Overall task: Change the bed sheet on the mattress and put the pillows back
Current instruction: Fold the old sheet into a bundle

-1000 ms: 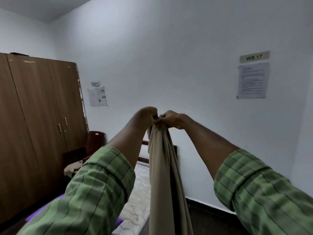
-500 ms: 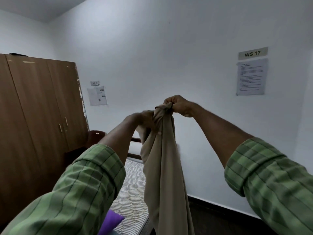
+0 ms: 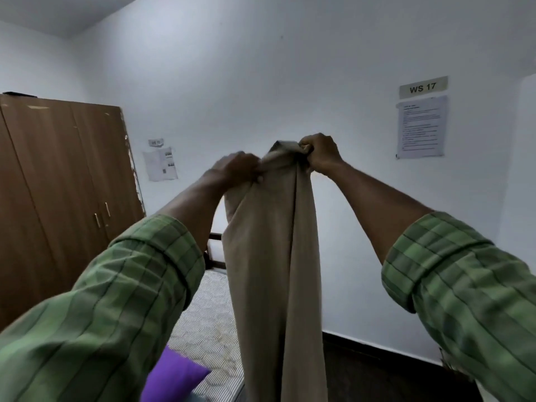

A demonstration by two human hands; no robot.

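Beige sheet (image 3: 275, 271) held aloft, top edge bunched in left hand (image 3: 236, 171) and right hand (image 3: 319, 153); mattress (image 3: 208, 320) bare. Step judged: unfolding. Next: edge to be spread wide.

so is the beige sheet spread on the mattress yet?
No, the beige sheet hangs bunched from both raised hands, and the mattress below is bare.
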